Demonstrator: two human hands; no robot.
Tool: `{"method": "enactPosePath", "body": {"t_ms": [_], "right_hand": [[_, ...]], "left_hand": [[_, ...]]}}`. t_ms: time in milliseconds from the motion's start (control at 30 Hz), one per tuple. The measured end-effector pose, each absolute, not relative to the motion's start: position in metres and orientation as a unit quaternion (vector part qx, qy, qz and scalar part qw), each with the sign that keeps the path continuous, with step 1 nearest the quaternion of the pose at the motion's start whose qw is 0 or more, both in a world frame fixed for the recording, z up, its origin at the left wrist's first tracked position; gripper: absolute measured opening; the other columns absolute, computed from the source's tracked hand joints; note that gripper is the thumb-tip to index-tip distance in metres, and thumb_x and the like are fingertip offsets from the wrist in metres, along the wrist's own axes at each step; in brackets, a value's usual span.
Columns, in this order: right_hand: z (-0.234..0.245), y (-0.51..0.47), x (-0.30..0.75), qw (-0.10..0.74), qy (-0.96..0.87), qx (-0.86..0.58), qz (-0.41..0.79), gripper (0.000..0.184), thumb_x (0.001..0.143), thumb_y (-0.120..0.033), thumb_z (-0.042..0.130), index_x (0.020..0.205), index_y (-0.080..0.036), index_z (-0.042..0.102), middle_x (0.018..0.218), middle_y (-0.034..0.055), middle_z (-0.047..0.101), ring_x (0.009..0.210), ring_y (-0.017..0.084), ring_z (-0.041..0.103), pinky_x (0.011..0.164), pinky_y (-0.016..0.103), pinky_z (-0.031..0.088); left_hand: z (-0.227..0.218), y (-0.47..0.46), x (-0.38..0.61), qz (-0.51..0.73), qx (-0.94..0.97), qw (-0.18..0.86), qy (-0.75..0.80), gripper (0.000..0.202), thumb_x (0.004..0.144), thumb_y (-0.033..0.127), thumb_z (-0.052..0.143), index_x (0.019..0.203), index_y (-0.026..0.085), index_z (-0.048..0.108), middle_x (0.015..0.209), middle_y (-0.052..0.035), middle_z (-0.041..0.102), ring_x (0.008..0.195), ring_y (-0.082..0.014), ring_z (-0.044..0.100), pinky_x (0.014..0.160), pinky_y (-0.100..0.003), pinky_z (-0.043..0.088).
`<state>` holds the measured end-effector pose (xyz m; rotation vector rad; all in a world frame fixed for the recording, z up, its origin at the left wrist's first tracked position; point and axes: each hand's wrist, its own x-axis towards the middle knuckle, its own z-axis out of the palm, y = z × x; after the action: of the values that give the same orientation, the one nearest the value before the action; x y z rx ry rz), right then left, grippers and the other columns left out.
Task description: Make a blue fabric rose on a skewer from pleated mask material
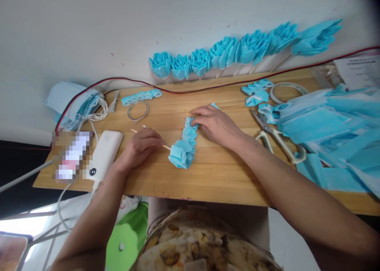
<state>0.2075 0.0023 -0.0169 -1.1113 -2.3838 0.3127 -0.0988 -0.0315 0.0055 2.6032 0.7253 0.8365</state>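
My left hand (144,145) is closed around a thin wooden stick (166,147), whose other end shows past the hand. At the tip of that stick is a partly rolled light blue flower (179,157), lying low over the table. A pleated blue strip (189,132) runs from the flower away from me. My right hand (218,126) has its fingertips closed on the far end of this strip. Just beyond the right hand a small blue corner (215,105) pokes out, mostly hidden.
Several finished blue flowers (224,52) lean along the wall. Tape rolls (138,111), a pleated strip (141,97), scissors (276,134) and a heap of blue sheets (320,120) lie around. At left are a phone (74,156), a white power bank (105,154) and stacked masks (73,100).
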Motion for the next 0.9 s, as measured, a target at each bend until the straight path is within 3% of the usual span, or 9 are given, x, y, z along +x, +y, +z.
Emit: {"method": "enactPosePath", "body": {"t_ms": [500, 900], "right_hand": [[-0.0143, 0.0012, 0.2064, 0.233, -0.870, -0.412, 0.135, 0.038, 0.091, -0.001, 0.052, 0.099, -0.026, 0.080, 0.124, 0.0061, 0.075, 0.119, 0.028, 0.063, 0.102, 0.046, 0.049], [-0.0155, 0.0016, 0.2072, 0.224, -0.875, -0.411, 0.125, 0.038, 0.092, -0.002, 0.052, 0.102, -0.025, 0.080, 0.129, 0.0069, 0.074, 0.121, 0.028, 0.064, 0.104, 0.046, 0.048]], "left_hand": [[0.0000, -0.0329, -0.0920, 0.244, 0.920, 0.163, 0.259, 0.032, 0.108, 0.025, 0.048, 0.095, 0.019, 0.076, 0.088, -0.0083, 0.073, 0.079, -0.0159, 0.065, 0.070, -0.028, 0.047], [-0.0021, -0.0344, -0.0945, 0.240, 0.913, 0.166, 0.285, 0.025, 0.105, 0.021, 0.055, 0.098, 0.019, 0.078, 0.089, -0.0068, 0.072, 0.080, -0.0145, 0.067, 0.070, -0.025, 0.050]]}}
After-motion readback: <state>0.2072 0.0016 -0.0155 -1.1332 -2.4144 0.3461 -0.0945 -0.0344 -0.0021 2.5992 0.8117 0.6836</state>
